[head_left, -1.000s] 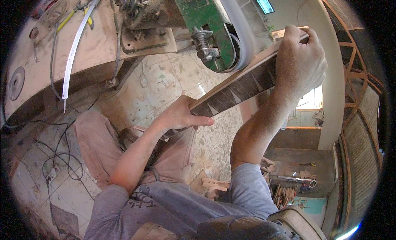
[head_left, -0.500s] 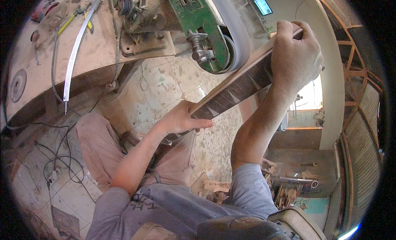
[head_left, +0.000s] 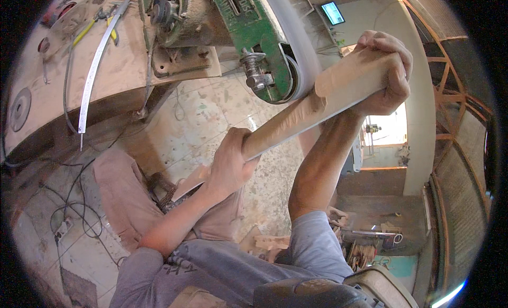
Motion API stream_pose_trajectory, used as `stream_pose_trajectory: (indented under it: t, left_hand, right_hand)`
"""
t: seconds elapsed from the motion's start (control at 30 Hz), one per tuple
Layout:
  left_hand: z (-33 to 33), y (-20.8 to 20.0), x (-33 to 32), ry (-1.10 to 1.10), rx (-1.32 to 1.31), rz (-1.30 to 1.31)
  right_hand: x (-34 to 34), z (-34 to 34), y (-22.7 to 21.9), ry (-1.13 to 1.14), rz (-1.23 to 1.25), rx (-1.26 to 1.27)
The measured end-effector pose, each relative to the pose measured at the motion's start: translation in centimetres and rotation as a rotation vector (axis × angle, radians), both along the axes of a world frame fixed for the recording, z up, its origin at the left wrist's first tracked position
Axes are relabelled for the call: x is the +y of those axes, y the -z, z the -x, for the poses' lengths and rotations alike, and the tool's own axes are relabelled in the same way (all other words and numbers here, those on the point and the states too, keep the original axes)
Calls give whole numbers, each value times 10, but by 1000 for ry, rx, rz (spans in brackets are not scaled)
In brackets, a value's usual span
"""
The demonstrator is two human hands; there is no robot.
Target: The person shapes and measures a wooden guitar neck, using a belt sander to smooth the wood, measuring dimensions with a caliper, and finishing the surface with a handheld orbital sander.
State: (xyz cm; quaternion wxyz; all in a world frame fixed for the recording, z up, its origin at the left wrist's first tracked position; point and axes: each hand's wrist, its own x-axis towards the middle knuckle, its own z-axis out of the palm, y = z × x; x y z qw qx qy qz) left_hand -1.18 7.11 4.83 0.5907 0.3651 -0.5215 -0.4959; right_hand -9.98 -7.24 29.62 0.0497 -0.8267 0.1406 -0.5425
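Observation:
A guitar neck (head_left: 288,123) of pale wood slants across the middle, its rounded back facing up and its wider end at the upper right. My left hand (head_left: 230,162) is closed around its lower part. At the wide end my right hand (head_left: 394,70) grips it with the fingers curled over the edge. The neck's upper side lies against or very close to the belt (head_left: 304,54) of a green belt sander (head_left: 256,30), just under the roller; I cannot tell if they touch. The fretboard side is turned away.
A dusty workbench (head_left: 116,78) on the left carries a metal strip (head_left: 95,70), yellow-handled pliers (head_left: 87,30) and a round disc (head_left: 21,109). Black cables (head_left: 79,202) lie on the tiled floor. Wood scraps (head_left: 362,255) are piled at the lower right. A screen (head_left: 332,13) glows at the back.
The neck has been rolled over: its dark inlaid fretboard showed before, and the bare wooden back shows now. Both hands have turned with it and still hold it.

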Motion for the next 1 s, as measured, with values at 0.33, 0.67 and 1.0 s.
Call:
stream_pose_trajectory:
  t: [0.33, 0.67, 1.0]
  left_hand:
    - [2, 7, 15, -118, -55, 27]
    - [-3, 6, 22, -174, -74, 48]
    - [-11, 9, 2, -162, -91, 59]
  right_hand:
    - [-3, 16, 5, -339, -111, 15]
    - [-3, 16, 12, -317, -135, -84]
    - [8, 13, 9, 15, 87, 33]
